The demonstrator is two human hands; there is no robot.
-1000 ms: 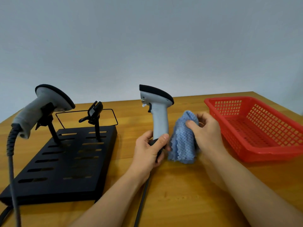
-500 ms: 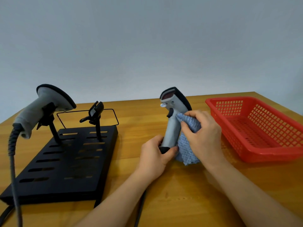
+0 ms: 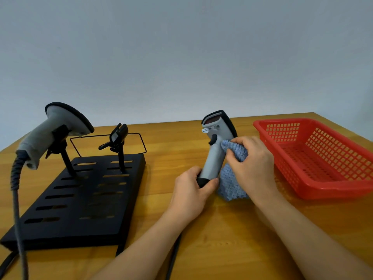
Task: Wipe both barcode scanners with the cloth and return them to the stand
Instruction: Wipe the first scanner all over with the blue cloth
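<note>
so, from the head view, i judge the job is in its early half: my left hand (image 3: 191, 190) curls round the black base of the grey scanner (image 3: 217, 150) and holds it upright above the tabletop (image 3: 222, 239), while my right hand (image 3: 252, 164) pinches the blue cloth (image 3: 232, 186) and presses it against the handle just under the trigger. the other scanner (image 3: 54, 132) sits in the left cradle of the black stand (image 3: 84, 199), and the right cradle (image 3: 118, 136) stands bare, so this one is not yet returned. whether the seated scanner is already wiped, i cannot tell. the cloth's upper part is hidden under my fingers, and the side of the handle facing away from me is out of sight. both cables run off the lower edge. a red basket (image 3: 323, 190) sits at right.
</note>
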